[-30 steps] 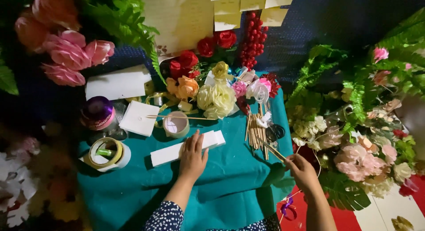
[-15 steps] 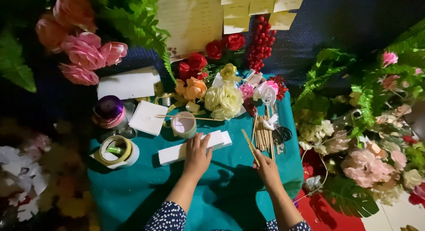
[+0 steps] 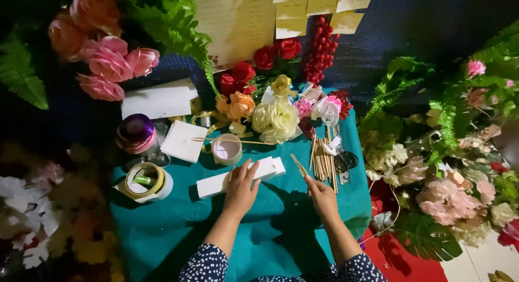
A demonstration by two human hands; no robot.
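Observation:
My left hand point(image 3: 241, 189) rests flat on a long white foam block point(image 3: 216, 182) lying on the teal cloth point(image 3: 178, 233). Just to the right of that block, my right hand point(image 3: 321, 195) pinches a thin wooden stick point(image 3: 298, 166) that points up and to the left. A pile of the same wooden sticks point(image 3: 323, 160) lies just beyond the right hand, beside black scissors point(image 3: 346, 161). Both sleeves are dark with white dots.
Tape rolls point(image 3: 145, 180), a purple ribbon spool point(image 3: 135, 133), a small tape ring point(image 3: 227, 148) and white foam pieces point(image 3: 184, 141) sit at the left. Artificial flowers point(image 3: 275, 117) crowd the back, with more flowers and ferns point(image 3: 448, 168) at the right and pink roses point(image 3: 102, 60) top left.
My right hand came in from the right edge to the middle of the cloth, now holding a wooden stick by the foam block. The left hand stayed on the block.

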